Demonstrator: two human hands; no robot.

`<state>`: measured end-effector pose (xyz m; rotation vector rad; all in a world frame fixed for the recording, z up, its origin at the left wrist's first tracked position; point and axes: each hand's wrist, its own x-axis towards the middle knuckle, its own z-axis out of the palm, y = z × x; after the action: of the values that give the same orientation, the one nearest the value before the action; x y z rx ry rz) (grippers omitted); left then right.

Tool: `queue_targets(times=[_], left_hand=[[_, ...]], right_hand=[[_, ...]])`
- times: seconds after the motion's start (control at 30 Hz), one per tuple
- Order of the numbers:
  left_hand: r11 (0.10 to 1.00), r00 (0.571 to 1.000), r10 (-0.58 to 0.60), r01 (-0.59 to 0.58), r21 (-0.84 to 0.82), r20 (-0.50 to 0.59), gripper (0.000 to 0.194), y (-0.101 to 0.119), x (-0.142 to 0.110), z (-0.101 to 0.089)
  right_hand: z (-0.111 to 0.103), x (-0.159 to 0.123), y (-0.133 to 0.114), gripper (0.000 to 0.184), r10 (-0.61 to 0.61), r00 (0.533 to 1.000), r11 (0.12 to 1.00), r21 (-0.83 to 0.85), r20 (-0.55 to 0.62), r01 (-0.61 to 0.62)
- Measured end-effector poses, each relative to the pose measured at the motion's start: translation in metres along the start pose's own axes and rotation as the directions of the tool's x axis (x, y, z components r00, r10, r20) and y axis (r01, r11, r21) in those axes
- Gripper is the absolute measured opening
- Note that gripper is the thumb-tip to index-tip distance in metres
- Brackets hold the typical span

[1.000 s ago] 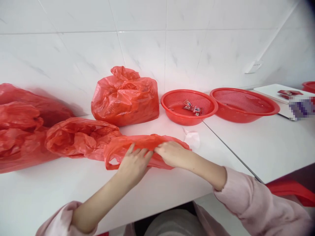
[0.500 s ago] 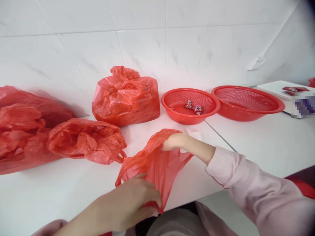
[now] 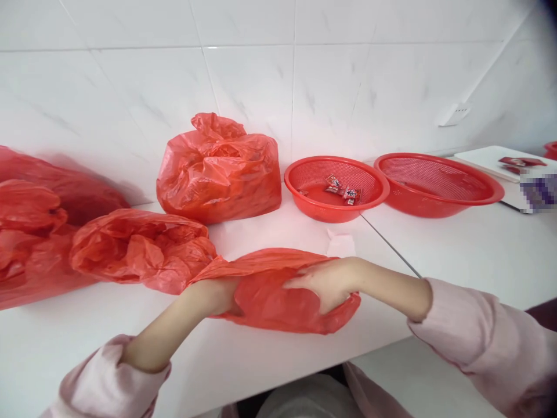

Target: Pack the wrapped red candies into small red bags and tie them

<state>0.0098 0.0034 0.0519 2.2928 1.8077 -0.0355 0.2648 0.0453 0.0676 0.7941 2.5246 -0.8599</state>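
Observation:
A thin red plastic bag (image 3: 276,305) lies in front of me on the white table, its mouth spread wide towards me. My left hand (image 3: 223,295) reaches into the left end of the mouth, its fingers hidden by the plastic. At the other end, my right hand (image 3: 331,283) is inside the opening, fingers stretched out and apart against the film. Just behind my left hand, a crumpled pile of red plastic bags (image 3: 143,249) touches or nearly touches the opened one.
A full, knotted red bag (image 3: 220,174) stands against the tiled wall. Farther left is a larger red bag (image 3: 30,249). To the right, a red mesh basket (image 3: 335,213) holds several small wrapped packets (image 3: 343,190), beside a second red basket (image 3: 435,208). A pale scrap (image 3: 342,242) lies nearby.
The bag has gone from hanging bunched between my hands to lying open sideways. My left hand has moved forward into it, and my right hand has come lower and slightly right.

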Motion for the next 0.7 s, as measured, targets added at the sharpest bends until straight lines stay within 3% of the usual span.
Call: queue_targets(times=[0.07, 0.17, 0.27, 0.33, 0.43, 0.53, 0.6, 0.7], left_hand=[[0.999, 0.995, 0.052, -0.052, -0.001, 0.083, 0.055, 0.005, -0.004, -0.008], [0.986, 0.961, 0.162, -0.165, -0.002, 0.226, 0.029, 0.020, -0.006, -0.014], [0.969, 0.937, 0.239, -0.248, 0.005, 0.254, 0.015, 0.035, -0.005, -0.012], [0.958, 0.925, 0.278, -0.288, -0.001, 0.258, 0.009, 0.041, -0.005, -0.010], [0.942, 0.912, 0.329, -0.336, -0.016, 0.245, 0.012, 0.043, -0.006, -0.006], [0.938, 0.916, 0.346, -0.342, -0.057, 0.204, 0.017, 0.037, -0.009, 0.000], [0.943, 0.933, 0.330, -0.322, -0.081, 0.145, 0.023, 0.026, -0.009, 0.009], [0.954, 0.955, 0.295, -0.295, -0.058, -0.019, 0.046, 0.004, -0.007, 0.032]], right_hand=[[-0.009, -0.006, 0.002, 0.072, -0.015, 0.999, 0.993, 0.113, -0.038, 0.019], [-0.017, -0.001, 0.006, 0.059, -0.067, 0.969, 0.971, 0.207, -0.239, 0.118], [-0.015, 0.016, 0.011, 0.049, -0.113, 0.901, 0.956, 0.202, -0.419, 0.214], [-0.009, 0.030, 0.017, 0.045, -0.080, 0.873, 0.972, 0.158, -0.482, 0.177], [0.001, 0.043, 0.032, 0.054, -0.014, 0.897, 0.999, 0.041, -0.443, 0.035], [0.010, 0.043, 0.046, 0.086, -0.023, 0.950, 1.000, -0.014, -0.311, 0.020], [0.012, 0.035, 0.049, 0.096, 0.004, 0.970, 0.999, 0.041, -0.242, 0.006], [0.003, 0.011, 0.040, 0.089, -0.021, 0.975, 0.981, 0.182, -0.220, 0.062]])
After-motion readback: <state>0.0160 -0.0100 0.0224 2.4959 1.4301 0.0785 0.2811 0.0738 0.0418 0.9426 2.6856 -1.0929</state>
